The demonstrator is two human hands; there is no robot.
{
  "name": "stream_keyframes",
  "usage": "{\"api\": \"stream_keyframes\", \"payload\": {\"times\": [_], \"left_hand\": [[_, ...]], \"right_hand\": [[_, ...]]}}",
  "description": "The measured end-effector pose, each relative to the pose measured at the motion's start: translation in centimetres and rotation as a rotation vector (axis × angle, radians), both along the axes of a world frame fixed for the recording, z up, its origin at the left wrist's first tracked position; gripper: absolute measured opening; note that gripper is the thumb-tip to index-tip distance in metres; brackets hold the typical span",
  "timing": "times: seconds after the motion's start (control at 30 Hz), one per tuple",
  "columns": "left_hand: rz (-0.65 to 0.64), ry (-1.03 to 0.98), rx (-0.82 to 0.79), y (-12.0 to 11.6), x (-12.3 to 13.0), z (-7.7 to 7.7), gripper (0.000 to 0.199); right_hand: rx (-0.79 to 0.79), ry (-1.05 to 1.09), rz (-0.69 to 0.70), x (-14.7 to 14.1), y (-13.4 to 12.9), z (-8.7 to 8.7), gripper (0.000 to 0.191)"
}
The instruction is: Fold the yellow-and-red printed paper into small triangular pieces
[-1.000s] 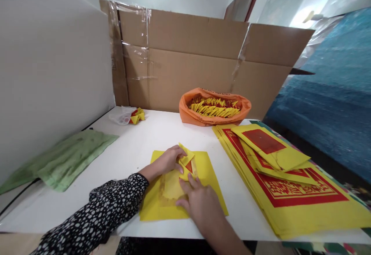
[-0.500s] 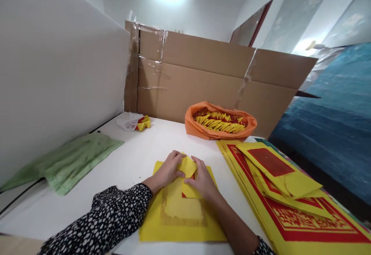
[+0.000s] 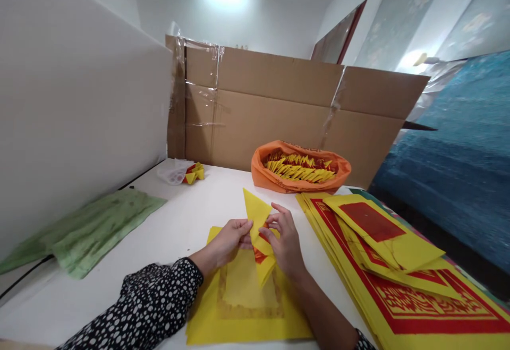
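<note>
A partly folded sheet of yellow paper [image 3: 257,214] with red on its inner side is held up between my two hands, one pointed corner standing upward. My left hand [image 3: 233,237] pinches its left edge between thumb and fingers. On the other side, my right hand [image 3: 283,238] grips the right edge, where a red strip shows between the folds. Beneath both hands lies a stack of larger yellow sheets [image 3: 203,318], the top one bearing a faint rectangular mark.
An orange bag [image 3: 265,180] full of folded yellow-and-red pieces stands behind. To the right lie printed yellow sheets [image 3: 370,222] in a pile. A green cloth [image 3: 107,228] and a clear plastic bag [image 3: 173,172] sit at left. A cardboard sheet [image 3: 271,100] walls the back.
Both hands have lifted the folded paper off the stack and turned it so a corner points up. More of its red side now shows near my right fingers.
</note>
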State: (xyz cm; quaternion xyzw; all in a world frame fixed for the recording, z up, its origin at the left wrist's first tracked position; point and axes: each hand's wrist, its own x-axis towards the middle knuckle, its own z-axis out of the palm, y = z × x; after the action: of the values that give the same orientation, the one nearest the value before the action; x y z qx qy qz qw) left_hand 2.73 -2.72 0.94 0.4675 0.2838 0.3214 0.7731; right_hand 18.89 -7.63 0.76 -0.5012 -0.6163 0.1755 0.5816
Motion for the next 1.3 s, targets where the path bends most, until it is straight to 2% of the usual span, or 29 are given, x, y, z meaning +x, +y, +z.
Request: {"api": "stream_keyframes", "payload": {"times": [0.07, 0.23, 0.27, 0.33, 0.4, 0.47, 0.57, 0.63, 0.73, 0.83, 0.97, 1.1, 1.13, 1.23, 1.3], "left_hand": [[0.072, -0.027, -0.082, 0.4, -0.3, 0.0, 0.03], [0.175, -0.139, -0.196, 1.3, -1.3, 0.5, 0.024], [0.184, -0.153, -0.213, 1.3, -1.3, 0.6, 0.024], [0.181, -0.172, -0.242, 1.3, -1.3, 0.7, 0.025], [0.174, -0.186, -0.261, 1.2, -1.1, 0.6, 0.022], [0.17, -0.21, -0.27, 1.1, -1.0, 0.5, 0.019], [0.142, -0.253, -0.234, 1.1, -0.8, 0.3, 0.015], [0.117, -0.255, -0.173, 1.0, -0.6, 0.0, 0.014], [0.101, -0.219, -0.063, 0.8, -0.2, -0.6, 0.025], [0.078, -0.149, 0.053, 0.5, 0.3, -1.3, 0.035], [0.062, 0.007, 0.241, -0.1, 0.7, -1.6, 0.04], [0.01, 0.044, 0.407, -0.3, 0.8, -0.9, 0.041], [0.031, 0.063, 0.465, -0.2, 0.6, -0.7, 0.041], [0.083, 0.221, 0.728, 0.3, -0.2, -0.1, 0.032], [0.038, 0.306, 0.946, 0.8, -0.9, 0.1, 0.03]], "right_hand": [[0.042, -0.143, 0.013, 0.6, -0.6, 0.5, 0.015], [0.104, -0.562, 0.179, 1.5, -2.3, 1.5, 0.042], [0.119, -0.629, 0.191, 1.3, -2.5, 1.5, 0.042], [0.162, -0.691, 0.198, 0.6, -2.6, 1.4, 0.028], [0.187, -0.648, 0.201, -0.3, -2.4, 1.0, 0.008], [0.151, -0.498, 0.131, -1.1, -2.1, 0.6, 0.017], [0.039, -0.271, -0.052, -1.4, -1.4, 0.1, 0.025], [-0.017, -0.224, -0.124, -1.3, -0.9, -0.1, 0.028], [-0.077, -0.261, -0.147, -1.0, -0.4, -0.3, 0.03], [-0.099, -0.393, -0.153, -0.9, -0.3, -0.4, 0.026], [-0.066, -0.538, -0.164, -1.0, -0.3, -0.6, 0.024], [-0.095, -0.334, -0.184, -0.9, -0.3, -0.7, 0.018], [-0.08, -0.265, -0.187, -0.8, -0.3, -0.5, 0.025], [0.049, -0.16, -0.141, -0.3, -0.6, 0.7, 0.061], [0.119, -0.26, -0.018, 0.3, -1.0, 1.4, 0.06]]}}
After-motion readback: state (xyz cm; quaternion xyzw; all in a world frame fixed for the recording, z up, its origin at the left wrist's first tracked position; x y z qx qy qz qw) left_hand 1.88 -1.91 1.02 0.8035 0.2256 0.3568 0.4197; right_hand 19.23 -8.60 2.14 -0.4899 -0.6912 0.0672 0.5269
